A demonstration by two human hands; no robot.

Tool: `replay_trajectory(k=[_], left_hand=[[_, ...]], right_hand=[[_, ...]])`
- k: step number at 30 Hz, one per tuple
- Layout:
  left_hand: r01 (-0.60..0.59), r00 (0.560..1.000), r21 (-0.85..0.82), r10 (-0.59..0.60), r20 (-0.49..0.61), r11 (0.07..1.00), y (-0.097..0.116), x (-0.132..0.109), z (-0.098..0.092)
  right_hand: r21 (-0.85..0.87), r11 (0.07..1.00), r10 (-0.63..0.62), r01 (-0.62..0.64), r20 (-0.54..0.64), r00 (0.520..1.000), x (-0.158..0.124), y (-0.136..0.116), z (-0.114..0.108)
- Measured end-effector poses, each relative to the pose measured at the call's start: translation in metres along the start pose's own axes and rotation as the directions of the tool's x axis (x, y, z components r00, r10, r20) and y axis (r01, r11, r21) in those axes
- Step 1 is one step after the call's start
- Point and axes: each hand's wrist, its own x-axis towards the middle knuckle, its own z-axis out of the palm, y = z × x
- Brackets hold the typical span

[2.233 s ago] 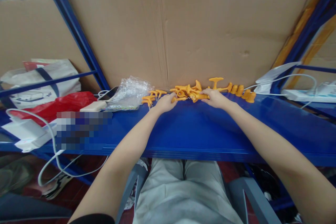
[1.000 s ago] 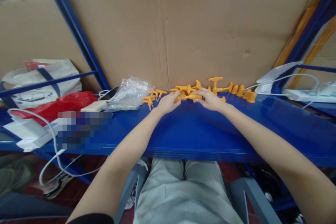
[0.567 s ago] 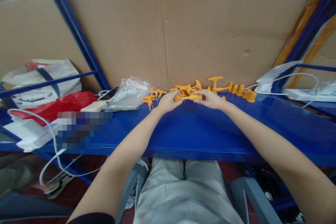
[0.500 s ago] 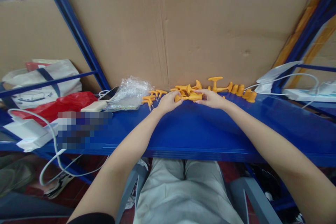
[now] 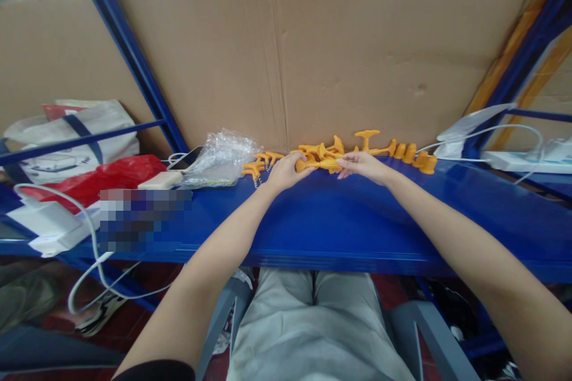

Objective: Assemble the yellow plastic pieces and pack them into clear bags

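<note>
My left hand [image 5: 286, 172] is closed around the left end of an orange plastic corkscrew part [image 5: 328, 164], which has a round flared end. My right hand [image 5: 363, 166] pinches its right end, with the fingertips together. The part lies level between both hands, just above the shelf. Behind it is a pile of similar orange plastic pieces [image 5: 338, 144], partly hidden by my hands. Left of my left hand lie several orange T-shaped handles with metal spirals [image 5: 254, 168]. Beyond my right hand stands an upright orange T-handle [image 5: 367, 138].
Orange cups [image 5: 428, 164] stand in a row at the right on the blue shelf [image 5: 339, 223]. Clear plastic bags [image 5: 223, 158], a red bag [image 5: 111, 178] and a white power strip [image 5: 53, 229] with cables are at the left. A cardboard sheet [image 5: 357, 41] closes off the back.
My right hand has shifted slightly right, and its fingers have moved on the part's end. More of the orange part shows between the hands. My left hand is almost unmoved.
</note>
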Motion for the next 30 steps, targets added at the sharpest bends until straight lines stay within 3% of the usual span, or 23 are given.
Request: replay_trajectory(k=[5,12,30], left_hand=[[0.024,1.000,0.024,-0.024,-0.014,0.999,0.001,0.000,0.002],[0.024,0.997,0.046,-0.020,-0.074,0.999,0.001,0.000,0.005],[-0.053,0.985,0.026,0.056,-0.161,0.998,0.003,-0.002,0.004]], right_hand=[[0.014,0.999,0.034,-0.034,-0.006,0.999,0.001,0.003,0.002],[0.085,0.993,-0.088,0.081,0.086,0.992,0.003,0.010,-0.005],[0.076,0.994,0.084,-0.080,-0.047,0.995,-0.007,-0.019,0.010]])
